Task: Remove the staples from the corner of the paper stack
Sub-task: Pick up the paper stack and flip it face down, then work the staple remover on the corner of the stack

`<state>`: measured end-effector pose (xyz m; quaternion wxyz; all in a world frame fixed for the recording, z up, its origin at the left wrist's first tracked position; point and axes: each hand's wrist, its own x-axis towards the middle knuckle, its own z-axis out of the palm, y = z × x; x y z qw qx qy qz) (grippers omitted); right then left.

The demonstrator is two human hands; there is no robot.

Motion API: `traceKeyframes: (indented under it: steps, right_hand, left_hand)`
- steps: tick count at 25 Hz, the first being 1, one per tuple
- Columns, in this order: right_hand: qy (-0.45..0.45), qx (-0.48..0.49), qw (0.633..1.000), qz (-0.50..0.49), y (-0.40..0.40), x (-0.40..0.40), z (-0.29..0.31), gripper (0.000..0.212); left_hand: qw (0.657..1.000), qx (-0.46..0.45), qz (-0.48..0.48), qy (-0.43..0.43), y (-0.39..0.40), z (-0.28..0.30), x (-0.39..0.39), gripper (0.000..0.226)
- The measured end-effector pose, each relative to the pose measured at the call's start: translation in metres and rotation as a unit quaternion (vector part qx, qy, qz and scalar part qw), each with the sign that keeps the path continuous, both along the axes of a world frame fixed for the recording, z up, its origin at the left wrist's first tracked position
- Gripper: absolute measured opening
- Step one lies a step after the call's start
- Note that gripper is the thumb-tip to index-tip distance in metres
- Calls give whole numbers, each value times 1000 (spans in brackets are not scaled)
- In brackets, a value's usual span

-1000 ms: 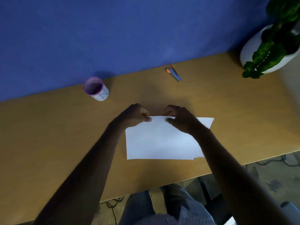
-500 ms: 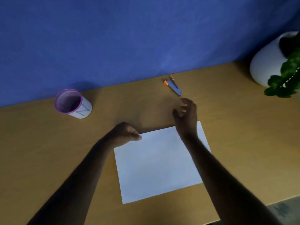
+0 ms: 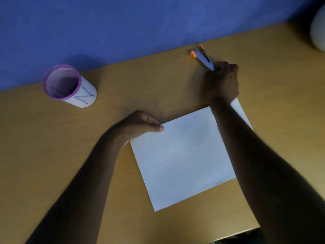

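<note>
Blue wall [image 3: 123,23] is backing a tan wooden desk [image 3: 52,155], where I am working with both bare hands. My left hand [image 3: 139,125] is resting at the far left corner of the paper stack [image 3: 182,155], thumb and curled fingers pinching that corner against the desk; the staples themselves are too small to make out, though I am judging them to sit at this pinned corner. My right hand [image 3: 222,81] is reaching beyond the stack's far edge and its curled fingers are closing round the near end of the staple remover [image 3: 202,58], a slim blue tool with orange tips lying close to the wall; whether the tool is lifting off the desk yet, I cannot tell. A purple-rimmed cup [image 3: 69,86] marked with a blue letter is standing well apart to the left, and a pale rounded pot [image 3: 318,30] is showing at the right edge. The stack is lying flat, slightly turned, between my forearms. I am expecting the sheets to be light, limp and easily torn, sliding readily on the smooth wood, so holding them down right beside the staples seems the sound grip. The remover looks small, stiff and light, best taken at its rear end, leaving the working tips free.
</note>
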<state>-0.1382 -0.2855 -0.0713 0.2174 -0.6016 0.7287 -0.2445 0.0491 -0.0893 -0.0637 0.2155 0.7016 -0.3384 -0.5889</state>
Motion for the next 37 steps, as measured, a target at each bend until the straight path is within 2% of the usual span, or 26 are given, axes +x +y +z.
traceKeyframes:
  steps: [2, 4, 7, 8, 9, 10, 12, 15, 17, 19, 25, 29, 37]
  right_hand:
    - [-83, -1, 996, 17, 5, -7, 5, 23]
    - [-252, -19, 967, 41, 19, -16, 15, 21]
    - [-510, 18, 859, 46, 66, -30, 39, 10]
    - [-562, 59, 824, 43, 86, -33, 45, 8]
    - [-581, 99, 807, 38, 107, -36, 50, 10]
    - [-568, 133, 811, 37, 127, -38, 52, 14]
    - [-477, 172, 859, 76, 162, -40, 48, 19]
    - [-290, 140, 926, 197, 193, -41, 37, 14]
    - [-172, 105, 946, 253, 200, -41, 31, 21]
    - [-129, 87, 948, 279, 200, -38, 29, 27]
    - [-81, 15, 952, 295, 191, -38, 20, 20]
    - [-123, 12, 942, 311, 186, -39, 18, 19]
    - [-154, 39, 940, 302, 181, -36, 17, 23]
  left_hand:
    - [1000, -10, 6, -4, 1, 0, -2, 14]
    - [1000, -16, 13, -10, 3, -1, -3, 13]
    - [1000, -21, 20, -5, 6, -5, -5, 14]
    - [999, -23, 24, -3, 7, -7, -6, 13]
    - [999, -26, 30, 0, 8, -8, -8, 11]
    - [999, -28, 35, 2, 9, -9, -9, 11]
    - [999, -32, 37, 1, 11, -11, -11, 10]
    - [999, -44, 29, 6, 11, -10, -12, 10]
    - [998, -52, 24, 10, 10, -8, -13, 8]
    - [998, -54, 21, 8, 11, -7, -13, 5]
    - [998, -56, 28, 16, 11, -3, -13, 9]
    - [998, -56, 29, 16, 11, -1, -14, 21]
    - [998, -58, 12, -2, 12, -1, -14, 4]
